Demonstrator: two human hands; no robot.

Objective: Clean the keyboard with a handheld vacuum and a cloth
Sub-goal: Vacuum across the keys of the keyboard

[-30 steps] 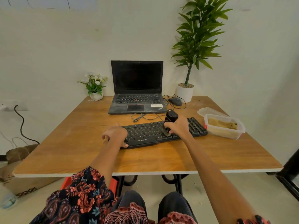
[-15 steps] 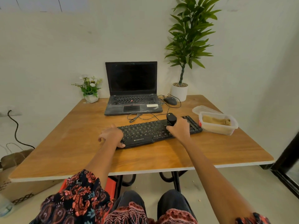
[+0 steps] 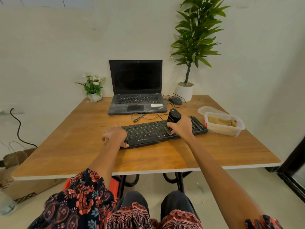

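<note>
The right hand [image 3: 180, 128] gripped the black handheld vacuum [image 3: 172, 119], its nozzle down on the keys at the middle of the keyboard [image 3: 148, 132]. The left hand [image 3: 115, 135] held the keyboard's left end (thumb at the front edge) on the wooden table [image 3: 82, 146]. The cloth [image 3: 222, 121] lay in a clear container [image 3: 231, 131] just right of the keyboard.

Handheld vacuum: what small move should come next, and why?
Probably slide the handheld vacuum left along the keyboard. The right hand holds its nozzle on the middle-right keys, the left hand steadies the keyboard's left end, and the keys between look uncovered.
</note>
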